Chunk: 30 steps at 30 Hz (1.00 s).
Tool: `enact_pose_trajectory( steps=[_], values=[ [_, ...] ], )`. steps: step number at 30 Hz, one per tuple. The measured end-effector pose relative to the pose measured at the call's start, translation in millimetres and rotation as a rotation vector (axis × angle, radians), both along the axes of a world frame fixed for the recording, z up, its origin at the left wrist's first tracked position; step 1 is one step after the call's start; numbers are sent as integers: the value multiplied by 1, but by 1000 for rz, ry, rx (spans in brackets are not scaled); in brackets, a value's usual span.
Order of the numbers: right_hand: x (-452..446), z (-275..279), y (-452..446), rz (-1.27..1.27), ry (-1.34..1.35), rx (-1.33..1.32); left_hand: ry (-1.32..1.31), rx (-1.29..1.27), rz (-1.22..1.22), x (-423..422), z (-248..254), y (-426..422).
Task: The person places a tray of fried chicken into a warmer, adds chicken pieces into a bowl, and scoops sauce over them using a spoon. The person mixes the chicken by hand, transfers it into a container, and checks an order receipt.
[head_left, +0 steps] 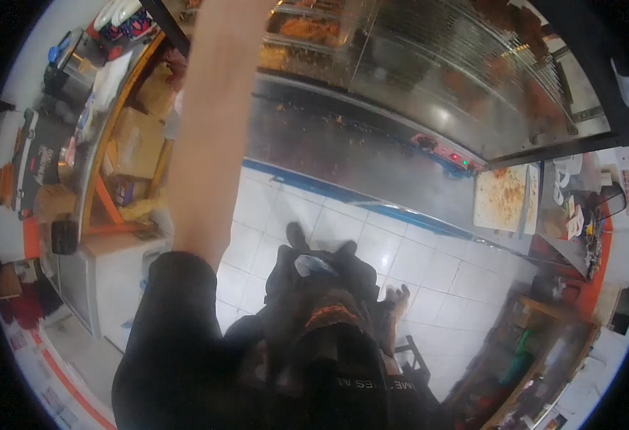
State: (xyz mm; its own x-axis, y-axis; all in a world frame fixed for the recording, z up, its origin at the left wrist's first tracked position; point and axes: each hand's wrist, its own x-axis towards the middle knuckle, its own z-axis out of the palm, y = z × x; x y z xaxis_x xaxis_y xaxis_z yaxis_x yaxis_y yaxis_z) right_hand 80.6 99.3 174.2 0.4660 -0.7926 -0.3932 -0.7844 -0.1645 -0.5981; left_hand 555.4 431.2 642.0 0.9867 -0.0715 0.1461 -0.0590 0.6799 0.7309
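Observation:
My left forearm reaches up along the left of the view, and my left hand is past the top edge, out of sight. Whatever it touches cannot be seen. At the top, near that arm, a glass-fronted display case holds orange-brown food on trays. My right hand hangs low beside my body, above the tiled floor. Its fingers are loosely bent and apart, with nothing visible in them.
A steel counter with crumbs runs below the case. On its right lies a stained white cutting board. Cardboard boxes fill a shelf at left, above a white cabinet. A wooden crate stands lower right on the tiled floor.

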Motion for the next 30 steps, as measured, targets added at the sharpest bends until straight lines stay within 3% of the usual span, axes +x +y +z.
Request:
enact_pose_trajectory(
  steps=[1,4,6,8,9,10,12,15,17,21,23,27,30],
  values=[
    [9,4,-10,31,41,-13,-62,-38,-69,-12,-10,17],
    [26,14,-43,185,68,-15,-243,-15,202,-65,-84,27],
    [37,9,-75,325,64,-8,43,-91,525,-124,-159,24],
    [41,-2,-111,705,70,-63,328,9,729,-177,-276,20],
    [40,-11,-130,737,61,72,409,34,778,-200,-341,14],
    [36,-14,-151,751,150,86,596,140,752,-223,-401,10],
    [27,-17,-174,750,324,60,897,88,685,-250,-500,-8],
    [-6,-40,-225,894,420,-86,1024,133,561,-245,-593,-32],
    [-51,-56,-234,766,574,-98,979,142,543,-208,-655,-37],
    [-88,-62,-194,642,601,61,893,268,569,-129,-678,-27],
    [-105,-72,-174,578,592,83,958,505,659,-105,-695,-27],
    [-113,-81,-134,482,491,177,869,407,645,-81,-736,-20],
    [-70,-84,-83,738,335,117,691,388,667,-99,-726,-17]
  ],
)
